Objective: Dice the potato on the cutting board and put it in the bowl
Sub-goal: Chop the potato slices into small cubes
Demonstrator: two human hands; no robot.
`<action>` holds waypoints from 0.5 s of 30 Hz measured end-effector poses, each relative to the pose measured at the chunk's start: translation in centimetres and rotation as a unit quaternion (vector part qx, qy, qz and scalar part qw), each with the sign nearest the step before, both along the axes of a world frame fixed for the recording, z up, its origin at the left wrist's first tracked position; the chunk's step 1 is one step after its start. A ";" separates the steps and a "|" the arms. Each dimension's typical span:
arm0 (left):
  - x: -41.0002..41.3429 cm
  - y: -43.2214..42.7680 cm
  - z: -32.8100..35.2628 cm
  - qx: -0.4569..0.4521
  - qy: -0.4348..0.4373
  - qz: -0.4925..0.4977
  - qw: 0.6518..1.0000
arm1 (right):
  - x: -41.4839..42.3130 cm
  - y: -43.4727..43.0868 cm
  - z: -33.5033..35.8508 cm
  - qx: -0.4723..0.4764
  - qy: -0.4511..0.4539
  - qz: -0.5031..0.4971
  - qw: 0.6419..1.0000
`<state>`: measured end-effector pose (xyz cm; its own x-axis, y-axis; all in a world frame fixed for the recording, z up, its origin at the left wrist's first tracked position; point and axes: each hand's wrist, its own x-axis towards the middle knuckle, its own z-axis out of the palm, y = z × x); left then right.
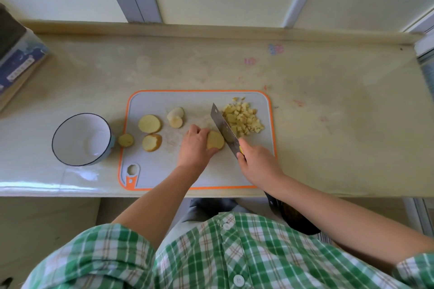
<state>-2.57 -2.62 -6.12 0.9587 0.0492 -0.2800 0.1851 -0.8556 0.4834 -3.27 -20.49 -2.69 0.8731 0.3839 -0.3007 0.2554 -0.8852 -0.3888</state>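
A grey cutting board (150,171) with an orange rim lies on the counter. My left hand (193,145) holds a potato slice (215,140) flat on the board. My right hand (257,162) grips the handle of a cleaver (224,128), whose blade stands on edge just right of that slice. A heap of diced potato (243,118) lies at the board's far right corner. Two round slices (149,123) (152,142) and a potato end (175,117) lie on the board's left half. The white bowl (70,129) with a dark rim stands left of the board and looks empty.
A small potato piece (125,140) lies on the counter between bowl and board. A blue and white box (17,63) sits at the far left. A raised ledge (211,30) runs along the counter's back; the front edge is just below the board.
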 end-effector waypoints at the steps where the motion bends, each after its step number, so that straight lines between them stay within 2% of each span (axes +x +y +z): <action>1: 0.0 0.0 0.0 0.000 0.000 0.000 1.000 | 0.0 0.0 0.0 -0.001 0.002 -0.001 1.000; 7: -0.5 -0.2 0.1 -0.007 -0.007 0.009 1.000 | 0.6 -0.1 0.4 0.009 0.019 0.001 1.000; 12: -0.9 0.0 0.2 0.005 -0.026 -0.038 0.999 | 0.8 0.0 0.4 -0.001 0.013 -0.001 1.000; 15: -0.8 0.1 0.2 0.011 -0.020 -0.029 0.999 | 0.6 0.1 0.4 -0.003 0.016 0.000 1.000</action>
<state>-3.39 -2.57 -5.89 0.9707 -0.0010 -0.2403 0.1154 -0.8752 0.4699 -2.66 -20.41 -2.25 0.8626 0.3824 -0.3311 0.2429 -0.8873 -0.3921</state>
